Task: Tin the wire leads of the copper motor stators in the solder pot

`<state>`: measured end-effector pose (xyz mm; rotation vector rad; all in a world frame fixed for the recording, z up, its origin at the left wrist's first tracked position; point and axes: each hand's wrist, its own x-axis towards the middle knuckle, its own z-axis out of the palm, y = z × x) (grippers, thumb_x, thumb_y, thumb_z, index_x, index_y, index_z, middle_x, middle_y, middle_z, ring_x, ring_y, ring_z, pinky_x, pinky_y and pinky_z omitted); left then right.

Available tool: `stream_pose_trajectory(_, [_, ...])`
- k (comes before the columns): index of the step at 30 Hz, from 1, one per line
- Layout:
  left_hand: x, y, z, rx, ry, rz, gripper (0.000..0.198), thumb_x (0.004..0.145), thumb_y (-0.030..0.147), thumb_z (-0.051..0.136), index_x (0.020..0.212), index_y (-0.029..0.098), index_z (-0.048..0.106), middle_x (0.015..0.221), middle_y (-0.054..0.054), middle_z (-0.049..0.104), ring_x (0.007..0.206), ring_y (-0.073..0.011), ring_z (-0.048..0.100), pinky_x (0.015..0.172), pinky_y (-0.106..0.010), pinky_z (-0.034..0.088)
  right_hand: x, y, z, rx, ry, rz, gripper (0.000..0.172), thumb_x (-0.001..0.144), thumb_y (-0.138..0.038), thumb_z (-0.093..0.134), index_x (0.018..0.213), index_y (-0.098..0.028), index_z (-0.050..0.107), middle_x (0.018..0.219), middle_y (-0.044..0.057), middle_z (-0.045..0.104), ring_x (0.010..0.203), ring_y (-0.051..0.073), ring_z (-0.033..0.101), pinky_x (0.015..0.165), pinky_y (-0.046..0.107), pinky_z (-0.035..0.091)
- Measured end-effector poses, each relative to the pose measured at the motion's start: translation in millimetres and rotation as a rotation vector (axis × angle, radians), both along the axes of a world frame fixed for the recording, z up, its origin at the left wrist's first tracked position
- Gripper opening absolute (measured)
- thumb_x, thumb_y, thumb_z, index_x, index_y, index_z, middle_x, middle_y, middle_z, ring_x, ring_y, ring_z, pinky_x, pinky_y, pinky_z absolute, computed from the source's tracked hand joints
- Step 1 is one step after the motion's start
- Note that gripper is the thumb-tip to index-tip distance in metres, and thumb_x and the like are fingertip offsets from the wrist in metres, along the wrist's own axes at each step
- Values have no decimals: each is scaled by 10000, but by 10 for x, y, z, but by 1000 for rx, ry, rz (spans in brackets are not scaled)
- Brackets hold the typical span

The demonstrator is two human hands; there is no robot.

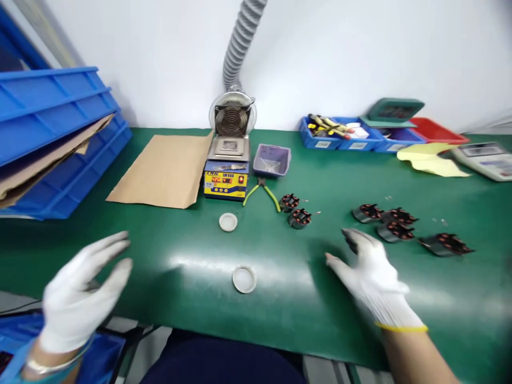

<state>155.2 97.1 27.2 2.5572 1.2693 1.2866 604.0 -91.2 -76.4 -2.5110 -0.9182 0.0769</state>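
My left hand (pixel 86 290), in a white glove, hovers over the front left of the green table, fingers apart and nothing in them. My right hand (pixel 366 269), gloved too, is over the right half with thumb and fingers spread, also holding nothing. Just beyond it lie several motor stators (pixel 395 231) with black and copper windings. Two more stators, one behind a nearer stator (pixel 300 218), sit by green-handled pliers (pixel 262 188). Between my hands are a small white dish (pixel 244 279) and another white dish (pixel 228 222) farther back.
A yellow-and-blue solder pot (pixel 226 181) stands under a grey extraction hose (pixel 242 42), beside brown cardboard (pixel 164 170) and a purple tray (pixel 272 160). Blue crates (pixel 56 117) rise at left. Tool bins (pixel 323 143), yellow paper (pixel 432 159) and a calculator (pixel 486 159) line the back right.
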Motion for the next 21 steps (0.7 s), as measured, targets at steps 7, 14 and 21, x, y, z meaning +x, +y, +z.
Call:
stream_pose_trajectory(7, [868, -67, -141, 56, 88, -524, 197, 825, 180, 661, 1022, 183, 652, 1056, -110, 736, 897, -197, 724, 773, -315, 599, 128, 697, -132, 2, 28, 223, 589, 682, -539, 601, 1211, -280, 616, 1429, 44, 448, 1079, 288, 581, 905, 466, 500])
stream_pose_trajectory(14, [1086, -15, -326, -55, -18, -611, 168, 837, 204, 647, 1003, 176, 644, 1053, -114, 735, 932, -188, 723, 813, -313, 602, -127, 709, -281, 91, 43, 114, 510, 677, -629, 626, 979, -218, 624, 1401, 73, 458, 1018, 257, 590, 895, 439, 502])
stream_pose_trajectory(21, [1324, 137, -401, -220, -193, -723, 143, 831, 210, 668, 959, 146, 678, 1022, -118, 738, 915, -175, 720, 824, -294, 592, -294, 756, -239, 144, 78, 24, 470, 664, -612, 653, 932, -225, 656, 1375, 76, 496, 1025, 309, 602, 942, 532, 485])
